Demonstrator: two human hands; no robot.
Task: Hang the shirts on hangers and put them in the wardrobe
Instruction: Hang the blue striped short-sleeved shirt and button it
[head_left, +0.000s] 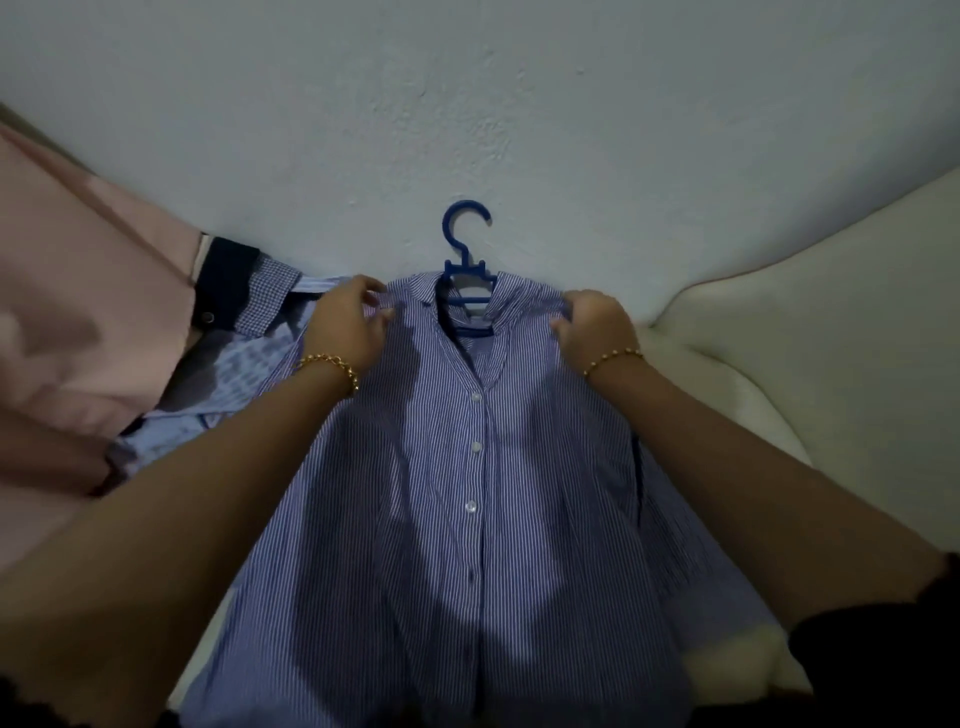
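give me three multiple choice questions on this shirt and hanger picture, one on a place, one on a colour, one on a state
1. Where is the hook of the hanger?
A. sticking out of the collar of the shirt
B. poking out of a sleeve
C. held in one hand

2. What colour is the hanger?
A. white
B. red
C. blue

3. What are the left hand and the right hand doing?
A. lying flat beside the shirt
B. each gripping a shoulder of the shirt
C. undoing a button

Answers:
1 A, the hook shows above the collar opening.
2 C, the hook and bars are plainly blue.
3 B, curled fingers bunch the cloth at both shoulders.
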